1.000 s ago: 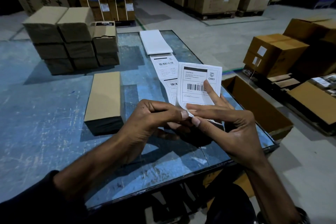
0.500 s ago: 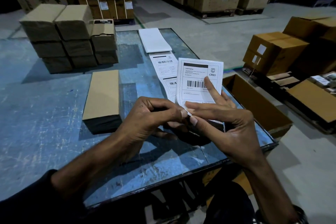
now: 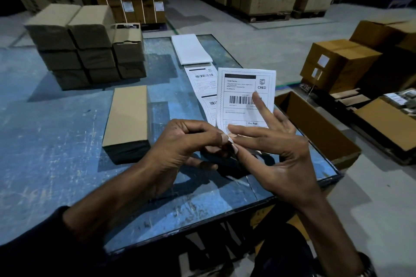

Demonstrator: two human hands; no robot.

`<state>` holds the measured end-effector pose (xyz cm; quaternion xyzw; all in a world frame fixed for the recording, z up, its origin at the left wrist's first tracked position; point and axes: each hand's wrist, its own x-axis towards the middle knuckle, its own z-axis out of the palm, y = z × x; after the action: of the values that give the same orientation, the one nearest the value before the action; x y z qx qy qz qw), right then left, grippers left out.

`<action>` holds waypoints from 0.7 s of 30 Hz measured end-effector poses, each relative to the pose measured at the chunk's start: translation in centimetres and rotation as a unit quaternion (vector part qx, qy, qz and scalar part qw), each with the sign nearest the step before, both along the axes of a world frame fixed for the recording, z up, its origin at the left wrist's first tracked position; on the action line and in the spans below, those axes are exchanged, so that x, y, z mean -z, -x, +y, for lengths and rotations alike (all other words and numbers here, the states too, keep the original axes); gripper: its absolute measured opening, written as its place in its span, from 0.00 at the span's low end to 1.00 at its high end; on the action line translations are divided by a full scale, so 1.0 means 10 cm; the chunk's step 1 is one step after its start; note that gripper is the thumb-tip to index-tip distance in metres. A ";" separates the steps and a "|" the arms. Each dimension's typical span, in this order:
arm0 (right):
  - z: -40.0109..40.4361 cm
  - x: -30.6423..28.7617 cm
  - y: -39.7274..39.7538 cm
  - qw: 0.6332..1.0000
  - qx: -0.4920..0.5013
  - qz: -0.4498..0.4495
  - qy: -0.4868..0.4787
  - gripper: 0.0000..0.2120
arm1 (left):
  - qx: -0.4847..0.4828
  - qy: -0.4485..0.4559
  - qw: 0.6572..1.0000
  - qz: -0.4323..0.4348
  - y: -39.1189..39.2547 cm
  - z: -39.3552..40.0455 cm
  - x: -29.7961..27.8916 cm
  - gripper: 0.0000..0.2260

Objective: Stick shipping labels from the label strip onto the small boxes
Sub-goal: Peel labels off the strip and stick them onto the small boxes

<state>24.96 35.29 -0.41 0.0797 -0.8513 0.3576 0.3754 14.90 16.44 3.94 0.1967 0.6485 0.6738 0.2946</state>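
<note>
At the lower corner of the shipping label (image 3: pixel 245 99), the left hand (image 3: pixel 180 153) pinches the paper edge between thumb and curled forefinger. The right hand (image 3: pixel 276 157) holds the same label from the right side: its thumb and one finger meet at that corner, and another finger lies straight across the barcode. The label stands upright above the blue table (image 3: pixel 56 141). Just behind it, the label strip (image 3: pixel 202 83) lies flat on the table and runs far toward a white folded stack (image 3: pixel 191 49). To the left of the hands, one small box (image 3: pixel 128 119) lies alone on the table. Farther left, a stack of small boxes (image 3: pixel 85 45) stands near the far edge. On the right, beside the table, stands an open carton (image 3: pixel 315 128).
</note>
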 end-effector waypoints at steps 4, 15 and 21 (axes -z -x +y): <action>-0.02 0.00 0.01 1.000 0.010 0.011 -0.022 0.08 | -0.004 0.007 1.000 0.021 0.00 0.00 -0.01 0.03; -0.13 0.00 -0.06 0.990 -0.016 -0.033 0.135 0.06 | 0.025 -0.006 0.999 0.043 -0.02 0.01 0.02 0.03; -0.15 -0.01 -0.10 0.988 -0.019 -0.029 0.151 0.10 | 0.019 -0.050 0.998 -0.023 -0.02 0.03 0.02 0.06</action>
<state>25.98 33.77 -0.34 0.0277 -0.7964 0.4916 0.3511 15.08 16.78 3.78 0.2084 0.6031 0.7040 0.3119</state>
